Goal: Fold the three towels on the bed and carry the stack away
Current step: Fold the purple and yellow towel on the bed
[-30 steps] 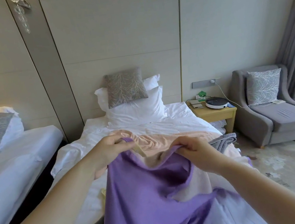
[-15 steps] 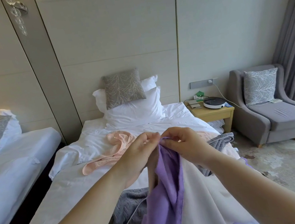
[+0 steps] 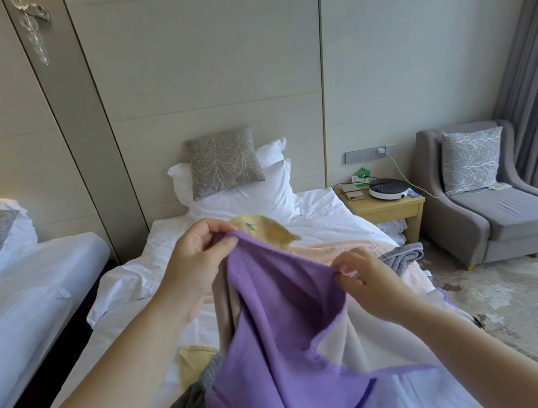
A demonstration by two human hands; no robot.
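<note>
Hands up over the bed (image 3: 127,286), stretching the purple towel (image 3: 282,357) between them: left hand (image 3: 199,258) pinching its top edge, right hand (image 3: 368,279) pinching the edge lower down. Pink towel (image 3: 329,250) lying flat beyond, grey towel (image 3: 402,252) bunching beside it.

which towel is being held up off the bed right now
The purple towel, pinched along its top edge by the left hand and right hand. The pink towel and grey towel lie on the bed.
</note>
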